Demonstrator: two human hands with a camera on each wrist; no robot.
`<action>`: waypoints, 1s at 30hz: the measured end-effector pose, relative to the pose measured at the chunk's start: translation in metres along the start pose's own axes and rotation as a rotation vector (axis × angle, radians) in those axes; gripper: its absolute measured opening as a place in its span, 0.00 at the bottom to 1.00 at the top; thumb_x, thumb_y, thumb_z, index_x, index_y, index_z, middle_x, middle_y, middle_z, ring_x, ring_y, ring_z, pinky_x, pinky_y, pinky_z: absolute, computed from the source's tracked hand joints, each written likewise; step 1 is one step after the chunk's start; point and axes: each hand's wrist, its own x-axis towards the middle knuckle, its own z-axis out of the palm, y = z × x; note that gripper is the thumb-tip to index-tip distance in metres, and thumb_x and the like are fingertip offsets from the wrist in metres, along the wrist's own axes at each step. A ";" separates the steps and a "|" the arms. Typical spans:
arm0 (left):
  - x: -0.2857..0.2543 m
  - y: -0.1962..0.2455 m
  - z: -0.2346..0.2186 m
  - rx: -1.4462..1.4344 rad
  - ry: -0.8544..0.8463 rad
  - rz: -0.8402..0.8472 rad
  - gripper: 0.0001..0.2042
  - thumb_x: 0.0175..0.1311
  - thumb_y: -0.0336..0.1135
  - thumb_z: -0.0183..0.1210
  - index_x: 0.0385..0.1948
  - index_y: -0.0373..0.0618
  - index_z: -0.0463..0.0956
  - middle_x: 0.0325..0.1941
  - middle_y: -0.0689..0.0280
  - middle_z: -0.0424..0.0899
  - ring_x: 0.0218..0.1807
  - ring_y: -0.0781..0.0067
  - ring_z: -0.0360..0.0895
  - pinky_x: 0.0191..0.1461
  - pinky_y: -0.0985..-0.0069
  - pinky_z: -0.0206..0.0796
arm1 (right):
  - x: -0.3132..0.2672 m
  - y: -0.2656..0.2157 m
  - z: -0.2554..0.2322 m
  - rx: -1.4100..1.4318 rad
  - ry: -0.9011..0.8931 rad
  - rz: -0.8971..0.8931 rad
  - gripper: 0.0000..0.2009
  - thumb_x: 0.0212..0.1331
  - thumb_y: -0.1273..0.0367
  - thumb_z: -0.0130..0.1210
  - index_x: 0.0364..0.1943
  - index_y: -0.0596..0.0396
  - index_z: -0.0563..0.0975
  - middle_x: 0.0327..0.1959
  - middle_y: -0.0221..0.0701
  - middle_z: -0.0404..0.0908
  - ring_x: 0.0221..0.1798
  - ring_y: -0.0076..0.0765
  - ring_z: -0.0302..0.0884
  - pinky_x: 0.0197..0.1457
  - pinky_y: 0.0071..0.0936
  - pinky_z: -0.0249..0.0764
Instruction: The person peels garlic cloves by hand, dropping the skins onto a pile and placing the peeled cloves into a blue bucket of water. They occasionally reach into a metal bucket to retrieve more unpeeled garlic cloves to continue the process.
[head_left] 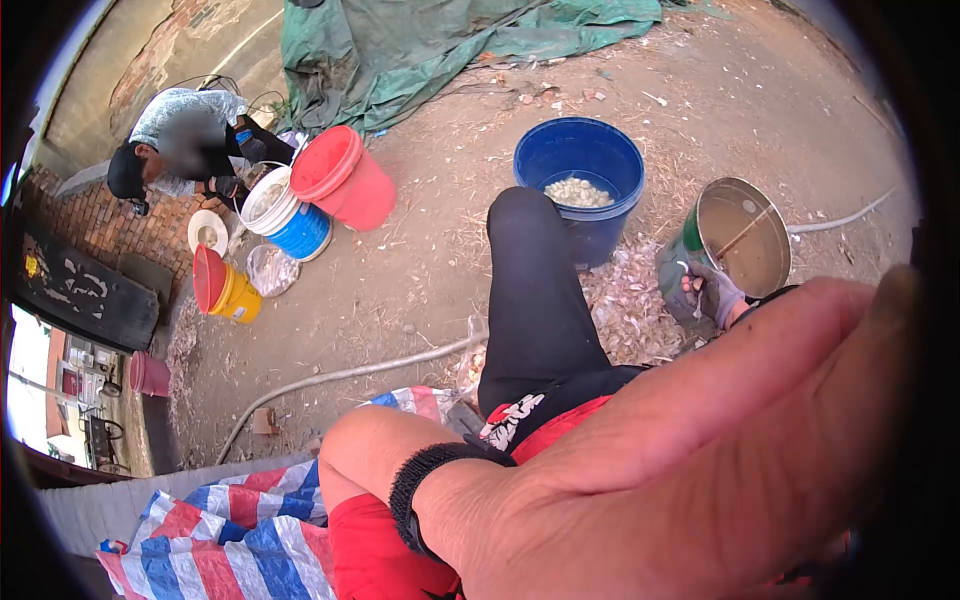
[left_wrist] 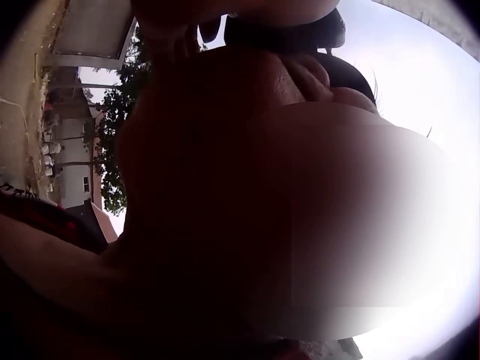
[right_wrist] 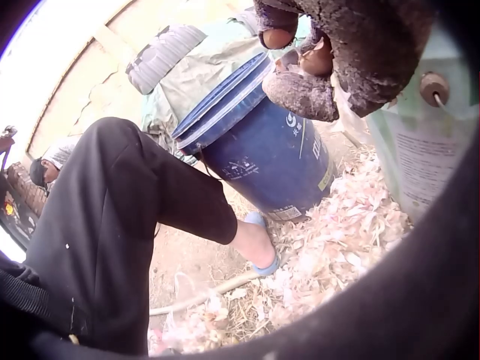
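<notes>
My bare left hand (head_left: 850,350) is raised large and close before the head camera, fingers running into the dark edge. In the left wrist view a face fills most of the picture, close by the hand. My right hand (head_left: 715,295), in a dirty grey glove with bare fingertips, is beside the green metal bucket (head_left: 684,245). Its fingers are curled in the right wrist view, with a pale papery piece (right_wrist: 343,105) like garlic skin between them. Murky water and a stick (head_left: 748,228) are in that bucket. Whitish peeled cloves (head_left: 578,192) lie inside the blue bucket (head_left: 600,225).
Papery peelings (right_wrist: 337,232) heap between the buckets. A hose (head_left: 330,376) crosses the dirt ground. Another person (head_left: 185,140) bends over a white-and-blue bucket (head_left: 300,235), near a red bucket (head_left: 360,190) and a yellow one (head_left: 238,298). Striped sheeting (head_left: 230,540) lies at my side.
</notes>
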 end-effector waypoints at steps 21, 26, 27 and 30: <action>0.012 -0.016 0.024 0.708 -0.208 0.276 0.15 0.70 0.36 0.53 0.51 0.35 0.71 0.39 0.55 0.78 0.37 0.66 0.77 0.39 0.72 0.71 | 0.005 0.001 0.018 -0.148 -0.034 -0.042 0.13 0.65 0.61 0.56 0.41 0.57 0.75 0.29 0.30 0.77 0.29 0.31 0.78 0.33 0.27 0.76; 0.017 -0.028 0.028 0.863 -0.251 0.335 0.13 0.70 0.33 0.54 0.49 0.35 0.72 0.37 0.55 0.78 0.34 0.67 0.77 0.36 0.74 0.72 | -0.002 0.000 0.023 -0.181 -0.022 -0.058 0.14 0.65 0.61 0.56 0.42 0.58 0.75 0.28 0.30 0.77 0.31 0.31 0.78 0.34 0.27 0.76; 0.018 -0.031 0.028 0.894 -0.258 0.345 0.12 0.70 0.32 0.54 0.49 0.35 0.72 0.36 0.55 0.78 0.34 0.67 0.77 0.35 0.74 0.72 | 0.002 0.000 0.019 -0.186 -0.034 -0.071 0.14 0.65 0.61 0.56 0.42 0.58 0.75 0.28 0.30 0.77 0.30 0.30 0.78 0.34 0.26 0.76; 0.020 -0.040 0.028 0.989 -0.272 0.376 0.11 0.69 0.31 0.55 0.48 0.35 0.73 0.35 0.55 0.79 0.32 0.67 0.77 0.34 0.75 0.72 | 0.012 0.004 0.012 -0.205 -0.042 -0.084 0.13 0.65 0.61 0.57 0.42 0.57 0.75 0.28 0.29 0.77 0.30 0.30 0.78 0.32 0.26 0.75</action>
